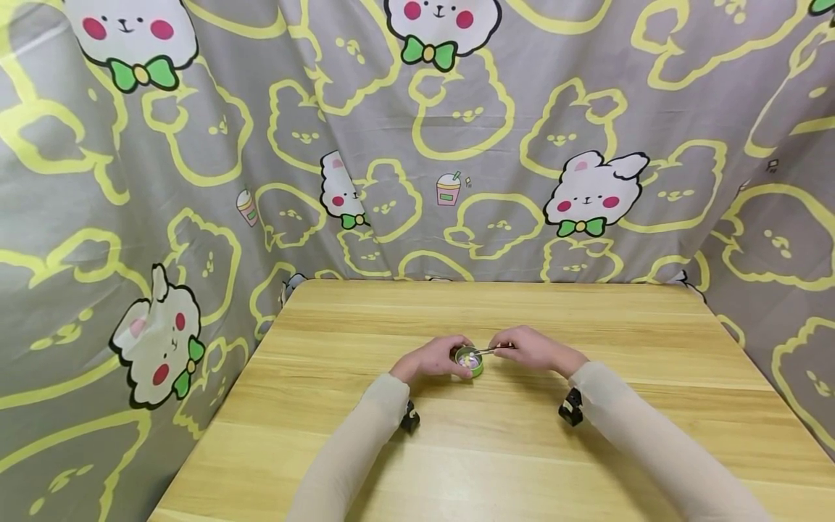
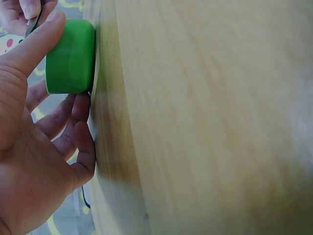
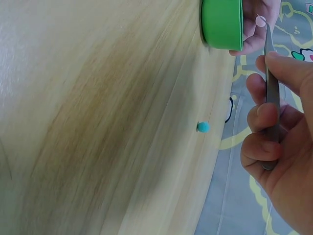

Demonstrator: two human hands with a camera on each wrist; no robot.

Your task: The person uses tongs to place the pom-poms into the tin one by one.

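Note:
A small round green container (image 1: 478, 373) stands on the table with pale purple and yellowish bits in it. My left hand (image 1: 438, 357) holds it from the left, thumb (image 2: 36, 41) on the near side and fingers round the far side. Tweezers (image 3: 272, 93) lie in the grip of my right hand (image 1: 531, 349), tips pointing left over the container's rim. At the tips in the right wrist view is a small pale pink bead (image 3: 260, 21). A turquoise bead (image 3: 203, 127) rests on the table near the right hand.
The wooden table (image 1: 483, 464) reaches back to a grey patterned curtain (image 1: 496, 145), which also hangs at both sides. A black wrist camera (image 1: 571, 408) sits under the right wrist, and another black camera (image 1: 410, 417) under the left.

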